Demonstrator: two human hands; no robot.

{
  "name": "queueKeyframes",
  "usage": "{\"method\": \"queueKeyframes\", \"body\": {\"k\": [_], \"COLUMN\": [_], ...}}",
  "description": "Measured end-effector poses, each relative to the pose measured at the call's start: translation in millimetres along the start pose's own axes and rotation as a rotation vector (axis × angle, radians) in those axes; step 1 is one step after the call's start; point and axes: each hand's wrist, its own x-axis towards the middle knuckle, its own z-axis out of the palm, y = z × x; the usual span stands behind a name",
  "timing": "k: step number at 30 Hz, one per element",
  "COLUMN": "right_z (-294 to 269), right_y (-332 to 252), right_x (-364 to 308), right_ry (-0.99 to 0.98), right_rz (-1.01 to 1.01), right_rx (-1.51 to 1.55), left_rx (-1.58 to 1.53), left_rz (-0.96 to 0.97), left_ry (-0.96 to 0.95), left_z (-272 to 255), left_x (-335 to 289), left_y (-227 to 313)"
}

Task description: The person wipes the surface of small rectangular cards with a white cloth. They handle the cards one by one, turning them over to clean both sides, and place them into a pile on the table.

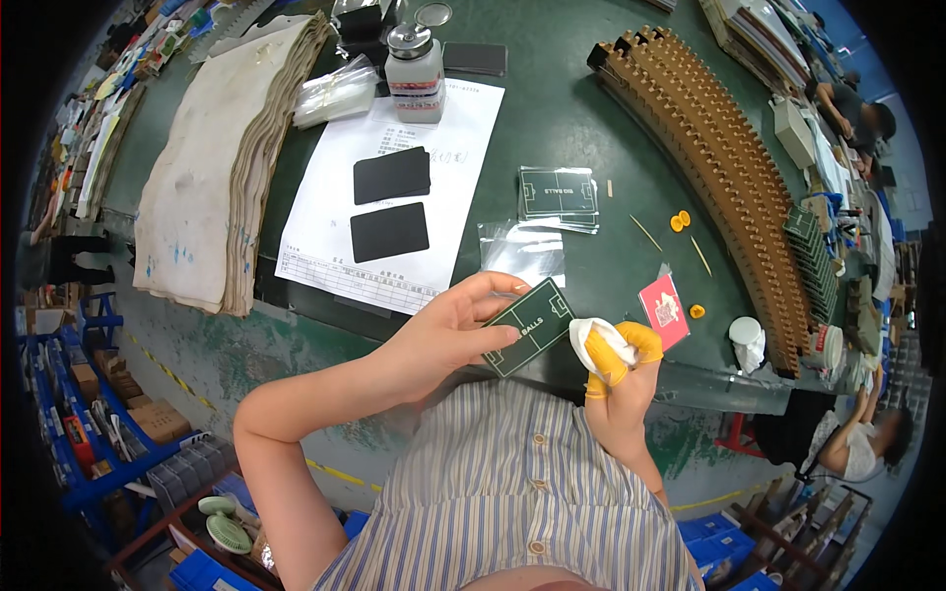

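Note:
Between the thumb and fingers of my left hand [463, 325] is a dark green card [528, 328] printed with white playing-field lines, tilted over the table's near edge. My right hand [623, 379], with yellow finger cots on some fingers, grips a bunched white cloth [597, 347] close to the card's right end. Beyond the hands lies a stack of similar green cards [559, 195] in clear sleeves. A clear plastic sleeve [522, 252] rests just nearer than that stack. To the right of the cloth is a pink packet [664, 311].
Two piles of black cards [391, 232] lie on a printed sheet [458, 128]. A metal-topped bottle [414, 79] stands behind them. Thick worn sheets [212, 158] are stacked left; a long slotted brown rack [705, 148] curves along the right. Yellow finger cots [678, 222] and thin sticks [645, 232] lie between.

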Motion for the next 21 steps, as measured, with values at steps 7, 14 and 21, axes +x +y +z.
{"method": "queueKeyframes", "body": {"k": [7, 14, 21], "right_z": [0.8, 5.1, 9.6], "right_y": [-6.6, -19.8, -23.0], "right_x": [0.4, -4.0, -15.4], "right_ry": [-0.065, -0.204, -0.338], "right_rz": [-0.015, -0.086, -0.117], "right_rx": [-0.009, 0.066, 0.163], "left_rx": [-0.009, -0.037, -0.09], "left_rz": [0.037, 0.088, 0.146], "left_ry": [0.01, 0.053, 0.094], "left_z": [-2.9, -0.7, -0.6], "left_x": [1.3, 1.2, 2.4], "left_y": [-3.3, -2.7, -5.6]}}
